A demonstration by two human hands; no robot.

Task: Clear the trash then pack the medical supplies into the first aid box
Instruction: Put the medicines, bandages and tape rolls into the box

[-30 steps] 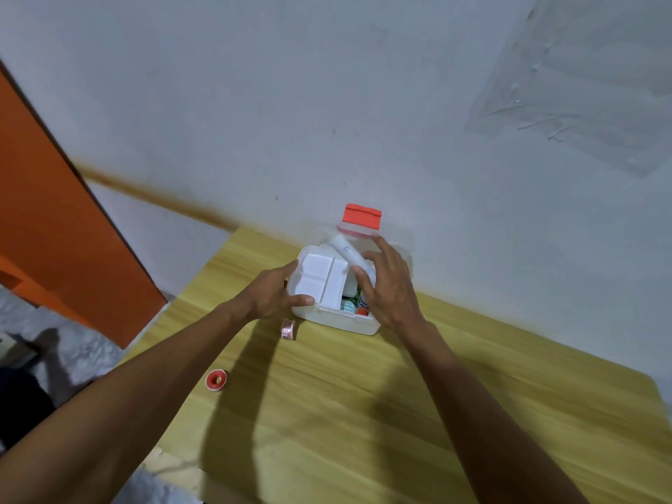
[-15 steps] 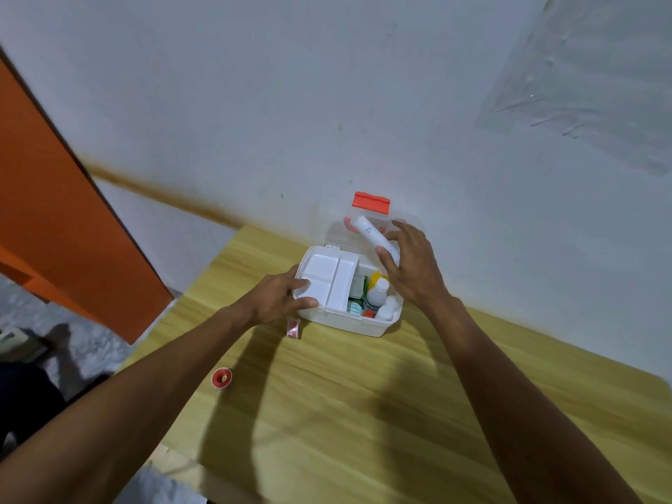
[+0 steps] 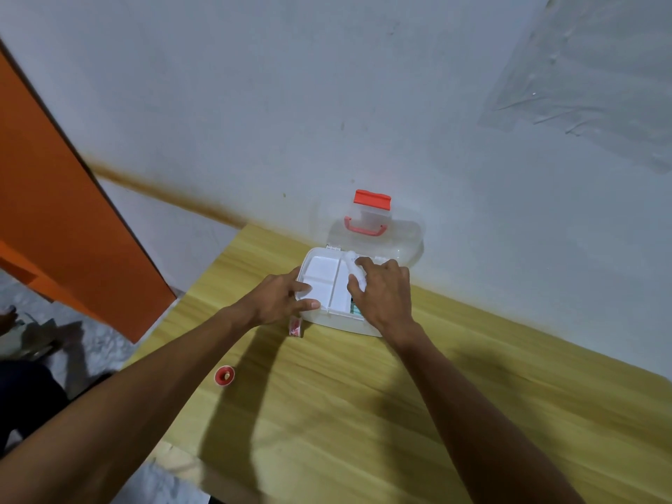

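Observation:
The white first aid box [image 3: 329,319] stands open at the far edge of the wooden table [image 3: 363,412]. Its clear lid [image 3: 407,238] with a red handle and red latch leans back against the wall. A white divided tray [image 3: 323,281] fills the box's left part. My left hand [image 3: 280,300] grips the box's left front corner. My right hand [image 3: 383,292] is over the right part, shut on a white tube [image 3: 353,267] that lies along the tray's edge. A bit of green packaging [image 3: 354,308] shows under that hand; the other contents are hidden.
A small red-and-white packet [image 3: 295,327] lies on the table just in front of the box. A red tape roll [image 3: 224,375] sits near the table's left edge. An orange panel [image 3: 65,227] stands at the left, beyond the table.
My right hand has come down from in front of the lid with the white tube and now covers the box's right part. The bottles seen earlier are hidden. My left hand has stayed put.

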